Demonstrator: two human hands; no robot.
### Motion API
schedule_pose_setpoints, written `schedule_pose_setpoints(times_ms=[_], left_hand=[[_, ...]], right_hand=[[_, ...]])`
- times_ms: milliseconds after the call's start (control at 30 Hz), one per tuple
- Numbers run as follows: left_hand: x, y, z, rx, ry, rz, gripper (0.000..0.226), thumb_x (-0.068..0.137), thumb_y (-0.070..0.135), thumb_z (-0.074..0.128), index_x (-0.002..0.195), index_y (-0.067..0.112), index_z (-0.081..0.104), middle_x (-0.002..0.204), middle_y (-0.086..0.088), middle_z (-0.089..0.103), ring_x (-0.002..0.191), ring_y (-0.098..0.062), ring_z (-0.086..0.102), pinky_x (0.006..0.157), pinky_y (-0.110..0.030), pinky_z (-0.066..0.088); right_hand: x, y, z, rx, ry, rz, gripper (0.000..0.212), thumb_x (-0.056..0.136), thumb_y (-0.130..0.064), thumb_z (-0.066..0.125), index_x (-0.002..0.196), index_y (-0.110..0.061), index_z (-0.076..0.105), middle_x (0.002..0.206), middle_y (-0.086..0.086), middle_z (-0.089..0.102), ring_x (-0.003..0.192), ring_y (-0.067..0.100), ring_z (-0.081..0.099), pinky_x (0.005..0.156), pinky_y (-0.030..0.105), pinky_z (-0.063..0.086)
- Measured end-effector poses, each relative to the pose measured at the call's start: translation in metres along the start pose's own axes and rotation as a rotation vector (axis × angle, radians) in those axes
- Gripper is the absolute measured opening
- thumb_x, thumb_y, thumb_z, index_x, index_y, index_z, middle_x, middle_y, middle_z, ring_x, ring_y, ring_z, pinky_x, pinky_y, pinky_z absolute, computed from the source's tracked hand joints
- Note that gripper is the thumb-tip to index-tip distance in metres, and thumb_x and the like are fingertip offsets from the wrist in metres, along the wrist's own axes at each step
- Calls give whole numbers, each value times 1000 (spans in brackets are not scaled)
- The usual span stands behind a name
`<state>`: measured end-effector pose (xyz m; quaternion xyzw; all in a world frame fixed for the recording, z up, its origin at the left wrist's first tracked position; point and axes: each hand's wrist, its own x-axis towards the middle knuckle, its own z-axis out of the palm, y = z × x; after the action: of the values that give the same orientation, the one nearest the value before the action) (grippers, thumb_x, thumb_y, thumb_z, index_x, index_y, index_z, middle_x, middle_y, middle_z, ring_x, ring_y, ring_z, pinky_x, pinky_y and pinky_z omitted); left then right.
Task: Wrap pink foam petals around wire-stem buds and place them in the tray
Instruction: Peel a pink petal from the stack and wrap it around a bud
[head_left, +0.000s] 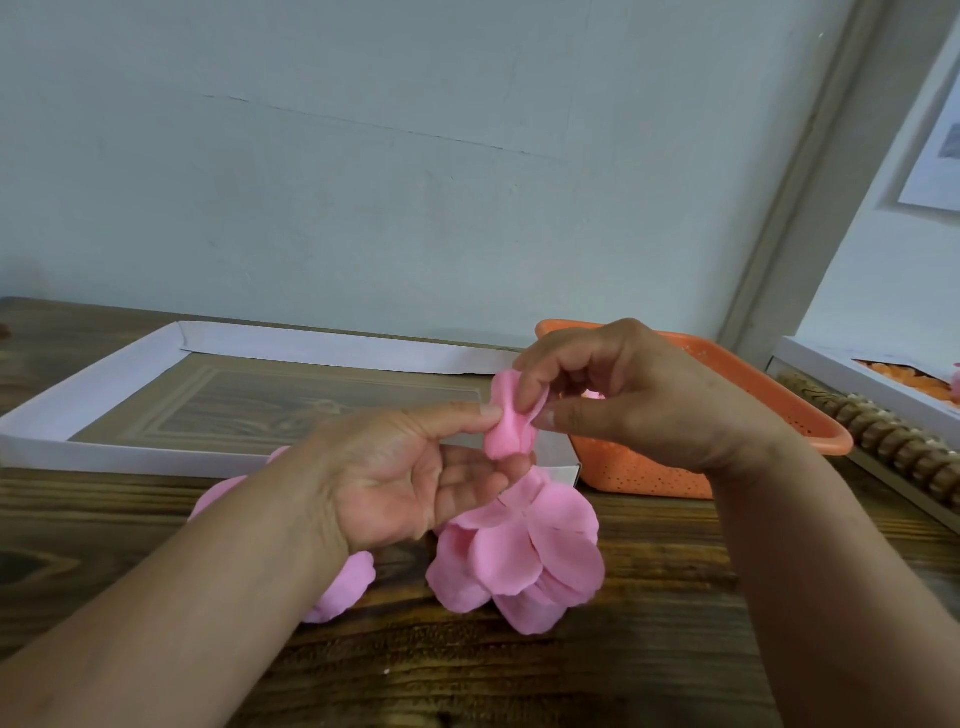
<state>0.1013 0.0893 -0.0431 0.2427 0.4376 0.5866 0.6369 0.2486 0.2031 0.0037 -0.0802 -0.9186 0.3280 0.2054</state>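
head: pink bud (509, 421) pinched between left hand (410, 478), right hand (623, 389).

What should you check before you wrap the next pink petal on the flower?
1. Bud held firmly: ok, the left hand pinches it with thumb and fingers.
2. Petal being wrapped under control: ok, the right hand pinches its top edge.
3. More petals in reach: ok, loose petals lie on the table just below the hands.
4. Room in the white tray: ok, its bottom is bare in view.
5. Wire stem straight: cannot tell, hidden by the hands.
6. Orange basket out of the way: ok, it sits behind the right hand.
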Motion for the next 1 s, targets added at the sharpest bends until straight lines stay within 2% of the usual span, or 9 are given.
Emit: schedule_pose_setpoints(times_ms=[200, 400, 500, 567, 700, 800, 867, 1000], left_hand=[[-2, -3, 4, 69, 44, 91, 32, 56, 7, 68, 88, 3, 64, 74, -16, 71, 56, -19, 69, 47, -22, 55], [-2, -3, 7, 104, 99, 121, 38, 54, 10, 68, 92, 5, 62, 71, -13, 69, 52, -15, 66, 44, -19, 52], [-2, -3, 6, 117, 104, 126, 30, 58, 10, 67, 87, 5, 62, 69, -12, 69, 51, -14, 66, 44, -19, 52], [-1, -4, 6, 115, 114, 125, 20, 68, 7, 67, 88, 6, 62, 71, -13, 70, 53, -14, 67, 45, -19, 52], [1, -5, 6, 100, 143, 122, 14, 82, 5, 64, 95, 5, 62, 74, -15, 71, 53, -15, 67, 44, -19, 52], [2, -6, 6, 96, 161, 127, 20, 84, 5, 63, 104, 2, 62, 73, -15, 71, 51, -14, 66, 44, -19, 51], [2, -5, 5, 96, 154, 121, 24, 83, 5, 63, 107, 1, 62, 73, -16, 70, 51, -14, 66, 43, -19, 51], [3, -5, 4, 105, 137, 109, 21, 80, 6, 64, 100, 1, 63, 73, -17, 71, 52, -15, 66, 44, -20, 51]], right_hand=[[1, -1, 3, -2, 7, -9, 18, 78, 12, 65, 82, -6, 68, 90, 28, 63, 85, 47, 54, 76, 58, 44], [-1, -1, 1, 38, 2, -27, 16, 79, 16, 62, 82, 1, 67, 92, 20, 66, 85, 46, 55, 77, 58, 44], [0, -2, 3, 36, 14, -24, 14, 80, 12, 64, 81, -1, 68, 91, 22, 65, 84, 47, 54, 75, 59, 44], [1, -3, 5, 28, 25, -16, 14, 80, 10, 64, 81, -3, 68, 90, 22, 66, 84, 46, 55, 76, 57, 45], [2, -4, 7, -11, 30, -17, 16, 82, 8, 63, 80, -7, 68, 87, 20, 68, 81, 42, 55, 74, 47, 45], [1, -6, 7, -49, 15, -24, 14, 83, 6, 63, 81, -7, 68, 84, 19, 67, 76, 37, 53, 69, 42, 44], [0, -7, 6, -56, -11, -30, 16, 83, 7, 62, 86, -7, 69, 85, 11, 69, 76, 32, 56, 69, 37, 45], [-2, -8, 3, -91, -83, -22, 23, 81, 8, 64, 95, -9, 71, 90, 4, 70, 77, 25, 59, 68, 26, 45]])
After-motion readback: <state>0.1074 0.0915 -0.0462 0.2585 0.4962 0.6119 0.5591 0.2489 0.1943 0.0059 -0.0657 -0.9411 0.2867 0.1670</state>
